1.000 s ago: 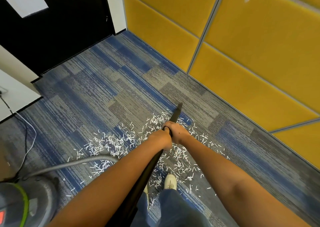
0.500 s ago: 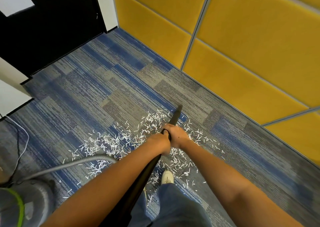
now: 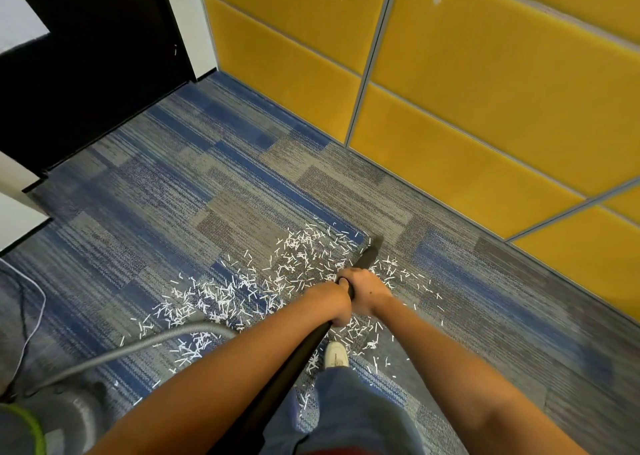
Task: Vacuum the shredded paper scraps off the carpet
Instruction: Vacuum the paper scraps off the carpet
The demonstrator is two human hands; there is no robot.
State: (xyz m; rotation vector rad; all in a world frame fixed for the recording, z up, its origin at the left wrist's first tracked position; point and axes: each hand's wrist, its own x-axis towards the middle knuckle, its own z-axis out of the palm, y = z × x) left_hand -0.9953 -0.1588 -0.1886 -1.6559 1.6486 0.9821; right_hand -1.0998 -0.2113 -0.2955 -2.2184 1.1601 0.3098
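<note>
White shredded paper scraps [image 3: 298,264] lie scattered over the blue-grey carpet [image 3: 207,191] in front of my feet. A black vacuum wand [image 3: 369,258] slants forward, its nozzle tip on the carpet at the far edge of the scraps. My right hand [image 3: 367,290] grips the wand nearest the nozzle. My left hand [image 3: 334,304] grips it just behind, the two hands touching. The wand's lower part [image 3: 277,378] runs back between my forearms.
A grey hose [image 3: 145,345] curves left to the grey and green vacuum canister [image 3: 41,423] at the bottom left. A thin cable [image 3: 33,316] lies at the left edge. Yellow padded wall panels [image 3: 467,90] close the right side; a black door [image 3: 86,56] stands far left. My white shoe [image 3: 336,354] stands among scraps.
The view has swung slightly, so the canister slid toward the lower left corner. Both hands keep their grip on the wand, and the nozzle stays at the far edge of the scraps.
</note>
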